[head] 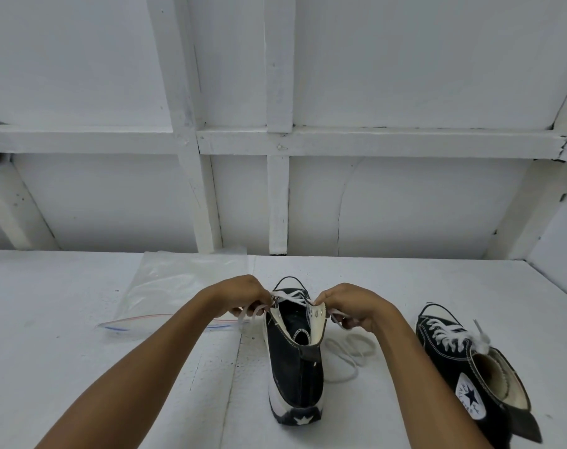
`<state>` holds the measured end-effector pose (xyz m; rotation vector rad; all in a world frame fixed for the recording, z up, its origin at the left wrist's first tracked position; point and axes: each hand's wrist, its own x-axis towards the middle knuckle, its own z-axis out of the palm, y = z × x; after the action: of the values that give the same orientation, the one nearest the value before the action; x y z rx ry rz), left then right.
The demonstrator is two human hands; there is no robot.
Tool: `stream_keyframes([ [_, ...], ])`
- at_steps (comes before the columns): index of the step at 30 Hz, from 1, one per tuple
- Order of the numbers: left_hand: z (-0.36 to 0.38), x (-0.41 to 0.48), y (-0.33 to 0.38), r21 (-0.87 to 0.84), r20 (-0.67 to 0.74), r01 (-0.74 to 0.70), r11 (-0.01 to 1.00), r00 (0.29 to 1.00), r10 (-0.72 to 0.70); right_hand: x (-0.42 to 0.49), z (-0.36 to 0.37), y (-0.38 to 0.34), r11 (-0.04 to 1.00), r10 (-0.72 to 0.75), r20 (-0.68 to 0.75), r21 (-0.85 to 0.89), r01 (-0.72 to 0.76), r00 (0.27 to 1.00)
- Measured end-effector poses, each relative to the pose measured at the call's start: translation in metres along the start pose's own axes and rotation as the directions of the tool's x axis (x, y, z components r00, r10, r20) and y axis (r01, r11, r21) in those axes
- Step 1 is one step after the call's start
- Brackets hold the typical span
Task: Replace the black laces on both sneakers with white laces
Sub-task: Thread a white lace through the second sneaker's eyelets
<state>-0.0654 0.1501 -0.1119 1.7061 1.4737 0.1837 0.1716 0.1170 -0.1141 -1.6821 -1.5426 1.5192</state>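
A black high-top sneaker [295,367] stands on the white table [81,319], heel toward me, toe pointing away. A white lace [291,296] crosses its lower eyelets. My left hand [243,294] pinches the lace's left end beside the collar. My right hand [350,306] pinches the right end next to the folded-out eyelet flap; the slack of that end loops on the table [346,351]. A second black high-top [470,361] lies to the right, laced in white.
A clear zip bag [178,286] lies flat on the table to the left, behind my left hand. A white panelled wall [275,140] rises just beyond the table's far edge.
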Motion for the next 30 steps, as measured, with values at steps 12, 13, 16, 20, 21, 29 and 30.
stream_keyframes([
  [12,-0.015,0.003,0.017,0.079,-0.266,0.005,0.997,0.964,0.016,0.002,-0.018,0.006,0.529,-0.015,-0.144,0.839,0.130,0.989],
  [13,-0.016,0.004,0.018,0.052,-0.303,-0.046,0.998,0.951,0.060,0.002,-0.020,0.006,0.469,-0.022,-0.145,0.872,0.139,0.989],
  [16,-0.014,0.004,0.023,-0.016,-0.387,-0.193,0.981,0.906,0.172,0.004,-0.025,0.011,0.565,0.037,-0.190,0.814,0.136,0.981],
  [20,-0.011,0.006,0.026,0.042,-0.326,-0.264,0.964,0.908,0.263,-0.002,-0.018,0.010,0.959,0.067,-0.145,0.282,-0.024,0.987],
  [21,-0.010,0.007,0.026,0.057,-0.290,-0.263,0.963,0.919,0.268,-0.005,-0.014,0.008,0.990,0.073,-0.096,0.125,-0.061,0.993],
  [29,-0.006,0.007,0.023,0.192,-0.122,-0.283,0.940,0.943,0.309,0.002,-0.005,0.014,0.989,-0.020,-0.053,0.148,0.028,0.998],
  [30,-0.007,0.006,0.023,0.170,-0.120,-0.293,0.941,0.942,0.315,0.004,-0.006,0.015,0.977,-0.033,-0.085,0.209,0.050,0.996],
])
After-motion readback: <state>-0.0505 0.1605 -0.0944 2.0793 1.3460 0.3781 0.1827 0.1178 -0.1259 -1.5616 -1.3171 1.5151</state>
